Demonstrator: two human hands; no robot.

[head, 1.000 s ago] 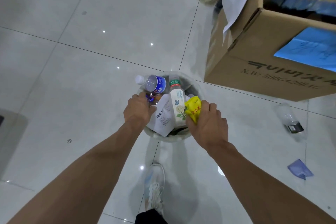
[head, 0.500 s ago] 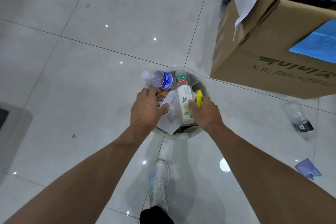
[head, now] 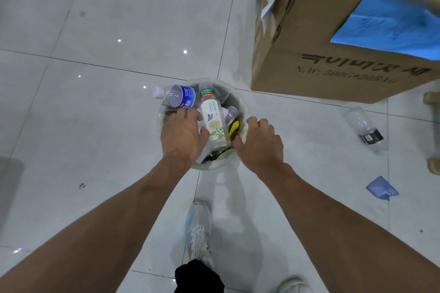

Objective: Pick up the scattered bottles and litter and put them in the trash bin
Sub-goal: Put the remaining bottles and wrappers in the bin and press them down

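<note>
Both hands hover over the trash bin [head: 244,112] on the tiled floor [head: 95,126]. Left hand [head: 182,137] presses palm-down on the litter inside, fingers spread, its grip closed on nothing I can see. Right hand [head: 258,143] is loosely open and empty at the rim. A white-labelled bottle [head: 213,121], a blue-labelled bottle [head: 178,96] and a yellow wrapper [head: 234,129] fill the bin. Well apart to the right, a clear bottle [head: 364,126] and a blue scrap [head: 382,188] lie near a cardboard box [head: 333,59].

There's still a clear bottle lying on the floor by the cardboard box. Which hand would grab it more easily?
Probably the right hand: it is open, empty and on the clear bottle's side.
</note>
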